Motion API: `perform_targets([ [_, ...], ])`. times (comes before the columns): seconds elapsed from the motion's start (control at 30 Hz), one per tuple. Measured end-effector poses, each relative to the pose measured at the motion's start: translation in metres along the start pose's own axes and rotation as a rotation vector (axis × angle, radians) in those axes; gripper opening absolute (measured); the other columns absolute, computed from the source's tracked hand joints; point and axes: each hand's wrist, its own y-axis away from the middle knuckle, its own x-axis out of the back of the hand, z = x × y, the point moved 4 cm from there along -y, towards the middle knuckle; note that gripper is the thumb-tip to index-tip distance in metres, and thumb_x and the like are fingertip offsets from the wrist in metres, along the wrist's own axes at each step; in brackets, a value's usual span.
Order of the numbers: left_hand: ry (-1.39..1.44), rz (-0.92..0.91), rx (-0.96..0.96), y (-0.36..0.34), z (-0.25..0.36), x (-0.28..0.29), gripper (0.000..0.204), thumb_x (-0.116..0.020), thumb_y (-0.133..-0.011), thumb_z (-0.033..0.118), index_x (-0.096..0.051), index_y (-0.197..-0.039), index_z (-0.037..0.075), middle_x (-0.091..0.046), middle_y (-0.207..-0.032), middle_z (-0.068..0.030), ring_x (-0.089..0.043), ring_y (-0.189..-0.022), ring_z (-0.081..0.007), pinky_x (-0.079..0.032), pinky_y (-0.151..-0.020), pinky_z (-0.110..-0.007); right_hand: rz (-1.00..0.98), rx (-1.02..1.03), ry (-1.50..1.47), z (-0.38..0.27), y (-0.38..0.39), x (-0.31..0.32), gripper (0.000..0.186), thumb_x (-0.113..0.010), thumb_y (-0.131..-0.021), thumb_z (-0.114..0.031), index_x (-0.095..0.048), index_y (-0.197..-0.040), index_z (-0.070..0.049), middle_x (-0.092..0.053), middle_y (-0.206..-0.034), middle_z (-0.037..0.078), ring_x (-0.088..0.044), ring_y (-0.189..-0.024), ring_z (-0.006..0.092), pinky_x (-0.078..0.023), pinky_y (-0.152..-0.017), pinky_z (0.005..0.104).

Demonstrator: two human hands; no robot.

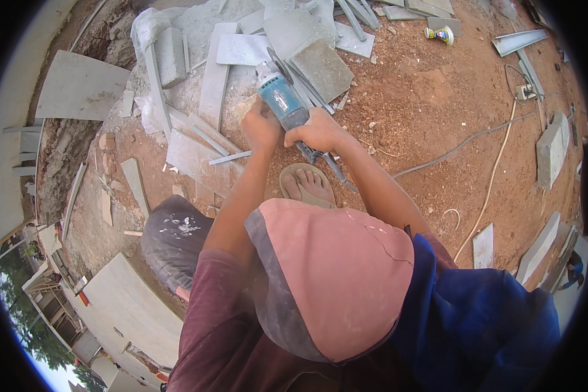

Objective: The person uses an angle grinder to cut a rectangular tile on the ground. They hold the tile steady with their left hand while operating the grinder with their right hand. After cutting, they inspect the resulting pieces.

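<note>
A teal and grey angle grinder (281, 98) is held over the broken slabs in front of me, its disc (279, 65) edge-on at the far end. My right hand (317, 130) wraps round its dark rear body. Close against the grinder's left side, my left hand (262, 127) is closed. A small tan patch shows at its fingertips, but I cannot tell what it is or whether that hand grips the tool. Grey stone slabs (242, 49) lie under and beyond the disc, and a thin cut strip (230, 157) rests left of my left wrist.
My sandaled foot (313, 186) is just below the grinder. A grey cable (454, 149) crosses the reddish dirt toward a socket box (524, 92). A cup (441, 34) lies far right, and a thick block (553, 150) stands at the right. Bent knees (340, 274) fill the near middle.
</note>
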Motion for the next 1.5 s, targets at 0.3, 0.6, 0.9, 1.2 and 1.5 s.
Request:
perform_targets([
  [0.3,0.004,0.016,-0.016,-0.001,-0.005,-0.002,0.031,-0.072,-0.091,0.016,-0.081,-0.12,0.007,-0.081,-0.096,-0.0213,-0.08,-0.089,-0.038,-0.06,-0.084,-0.045,-0.035,0.007,-0.043,0.001,0.003,0.001,0.05,-0.091,-0.062,-0.03,-0.078,-0.093,0.008,-0.078,-0.098,0.023,-0.075,-0.091,0.0318,-0.057,-0.083,0.0382],
  [0.6,0.004,0.015,0.032,0.001,-0.004,-0.002,0.039,-0.073,-0.091,0.015,-0.079,-0.129,0.006,-0.081,-0.097,-0.0231,-0.081,-0.089,-0.0363,-0.06,-0.085,-0.043,-0.026,0.008,-0.032,0.008,0.002,0.0,0.05,-0.091,-0.062,-0.03,-0.078,-0.091,0.008,-0.078,-0.097,0.024,-0.076,-0.091,0.0322,-0.058,-0.083,0.0386],
  [0.9,0.011,0.009,0.032,0.001,-0.006,-0.001,0.035,-0.073,-0.091,0.013,-0.081,-0.124,0.003,-0.081,-0.096,-0.0228,-0.081,-0.087,-0.0344,-0.06,-0.084,-0.042,0.001,-0.003,0.01,0.003,0.008,0.003,0.05,-0.092,-0.062,-0.031,-0.078,-0.089,0.009,-0.078,-0.095,0.025,-0.076,-0.089,0.032,-0.058,-0.081,0.0391],
  [1.2,0.056,0.033,0.05,0.001,-0.011,-0.005,0.033,-0.073,-0.091,0.013,-0.081,-0.121,0.002,-0.081,-0.094,-0.0226,-0.081,-0.086,-0.0341,-0.06,-0.083,-0.042,-0.016,0.0,-0.009,0.003,0.01,0.003,0.052,-0.092,-0.062,-0.031,-0.077,-0.091,0.01,-0.078,-0.097,0.025,-0.076,-0.091,0.0326,-0.058,-0.083,0.0392],
  [1.5,0.044,0.085,-0.018,0.0,-0.016,-0.006,0.029,-0.079,-0.092,0.021,-0.084,-0.114,0.004,-0.081,-0.081,-0.0166,-0.075,-0.07,-0.0184,-0.058,-0.069,-0.037,-0.028,0.017,-0.025,0.003,0.014,0.001,0.053,-0.092,-0.063,-0.031,-0.077,-0.093,0.01,-0.078,-0.1,0.027,-0.076,-0.095,0.0348,-0.059,-0.086,0.0392],
])
